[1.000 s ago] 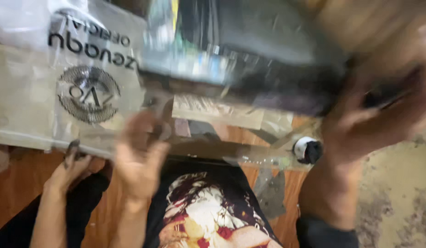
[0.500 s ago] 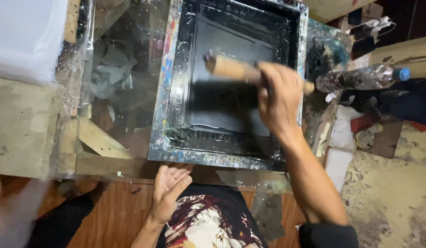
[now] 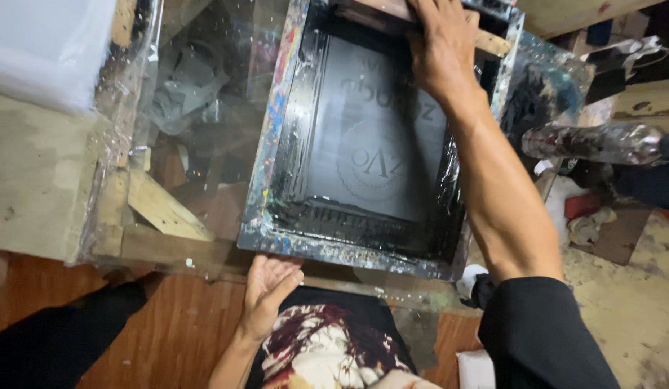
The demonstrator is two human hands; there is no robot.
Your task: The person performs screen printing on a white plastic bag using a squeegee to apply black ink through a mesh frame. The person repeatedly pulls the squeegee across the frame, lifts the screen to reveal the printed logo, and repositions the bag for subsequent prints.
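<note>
a single head-worn camera looks steeply down from close above the printing frame, which fills the middle; its far edge is cut off at the top, the wearer's lap lies just below it.

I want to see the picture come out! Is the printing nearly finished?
Partway. The screen frame lies flat on the table, its mesh already coated in black ink. The right hand grips the wooden squeegee at the frame's far end, while the left hand rests at the near edge. The frame is not yet lifted, so the print underneath stays hidden.
</note>
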